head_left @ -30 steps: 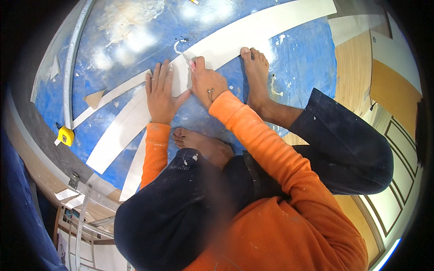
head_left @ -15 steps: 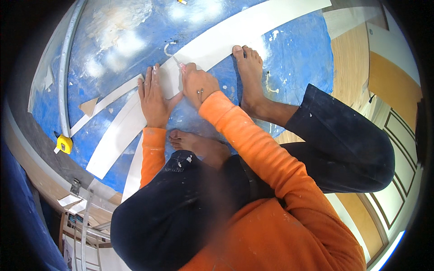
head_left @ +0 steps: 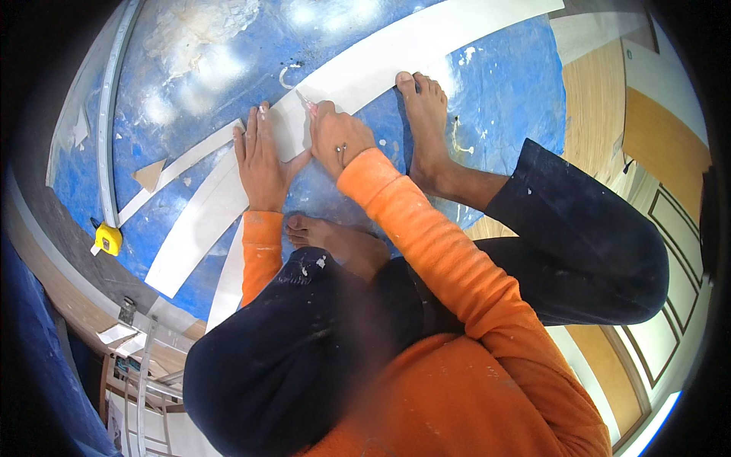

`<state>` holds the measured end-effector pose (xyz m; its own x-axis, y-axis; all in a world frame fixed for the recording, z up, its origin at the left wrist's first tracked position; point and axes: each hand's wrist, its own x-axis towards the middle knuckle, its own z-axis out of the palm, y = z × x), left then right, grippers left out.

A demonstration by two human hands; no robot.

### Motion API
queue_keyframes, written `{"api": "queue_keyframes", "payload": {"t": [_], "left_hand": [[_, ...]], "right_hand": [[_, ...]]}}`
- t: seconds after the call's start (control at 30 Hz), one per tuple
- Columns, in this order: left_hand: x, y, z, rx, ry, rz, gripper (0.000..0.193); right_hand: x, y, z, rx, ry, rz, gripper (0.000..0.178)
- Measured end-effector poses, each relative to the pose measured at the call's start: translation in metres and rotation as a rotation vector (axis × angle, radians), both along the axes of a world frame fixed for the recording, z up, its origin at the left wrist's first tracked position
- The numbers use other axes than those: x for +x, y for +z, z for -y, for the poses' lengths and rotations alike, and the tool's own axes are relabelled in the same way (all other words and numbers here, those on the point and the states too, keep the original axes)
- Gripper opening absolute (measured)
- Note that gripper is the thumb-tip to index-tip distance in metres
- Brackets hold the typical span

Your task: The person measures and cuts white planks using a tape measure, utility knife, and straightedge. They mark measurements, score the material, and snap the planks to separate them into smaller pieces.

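Note:
A long white strip of sheet material (head_left: 365,57) lies diagonally over the blue floor covering. My left hand (head_left: 260,167) is pressed flat on it with the fingers stretched out. Close to the left thumb, my right hand (head_left: 339,137) is closed around a slim pinkish utility knife (head_left: 311,108), mostly hidden in the fist. Its thin grey tip points up and left onto the white strip, near the strip's far edge. A narrower white offcut (head_left: 179,164) runs from the left fingertips toward the lower left.
A yellow tape measure (head_left: 109,239) sits at the left by a long metallic strip (head_left: 109,137). A small beige triangular piece (head_left: 148,176) lies beside the offcut. My bare right foot (head_left: 423,122) rests against the white strip. Wooden boards (head_left: 594,107) lie at the right.
The whole view has shifted slightly. Both hands keep nearly the same places on the white strip, and the knife stays in the right fist.

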<state>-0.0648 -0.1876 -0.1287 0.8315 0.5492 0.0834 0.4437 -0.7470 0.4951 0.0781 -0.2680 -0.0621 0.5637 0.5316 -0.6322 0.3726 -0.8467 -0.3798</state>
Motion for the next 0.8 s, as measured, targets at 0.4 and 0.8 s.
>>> {"api": "queue_keyframes", "payload": {"t": [0.4, 0.8], "left_hand": [[0.002, 0.002, 0.001, 0.039, 0.023, -0.017, 0.107], [0.002, 0.002, 0.001, 0.077, 0.018, 0.01, 0.108]], "right_hand": [[-0.001, 0.001, 0.014, -0.039, 0.019, -0.037, 0.036], [-0.012, -0.004, 0.043, 0.026, -0.008, 0.026, 0.038]]}}
